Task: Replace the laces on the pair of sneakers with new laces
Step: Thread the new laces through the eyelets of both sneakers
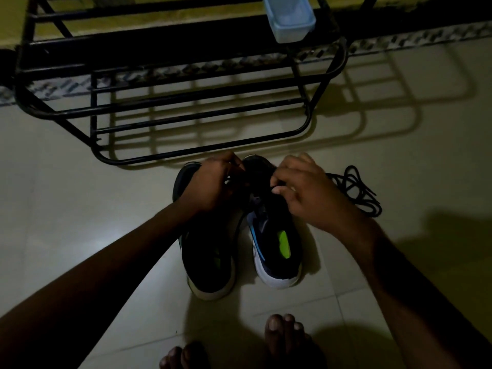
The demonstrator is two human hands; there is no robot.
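Two dark sneakers stand side by side on the tiled floor, toes pointing away from me. The left sneaker (210, 262) is mostly black. The right sneaker (277, 246) has a white sole, blue side marks and a green insole. My left hand (210, 182) and my right hand (306, 190) are both over the front of the right sneaker, fingers pinched on a thin black lace there. A loose black lace (356, 190) lies in a tangle on the floor just right of my right hand.
A black metal shoe rack (186, 107) stands right behind the sneakers, with a pale blue plastic box (291, 17) on its upper shelf. My bare toes (285, 331) are at the bottom of the view. The scene is dim, with tiled floor all around.
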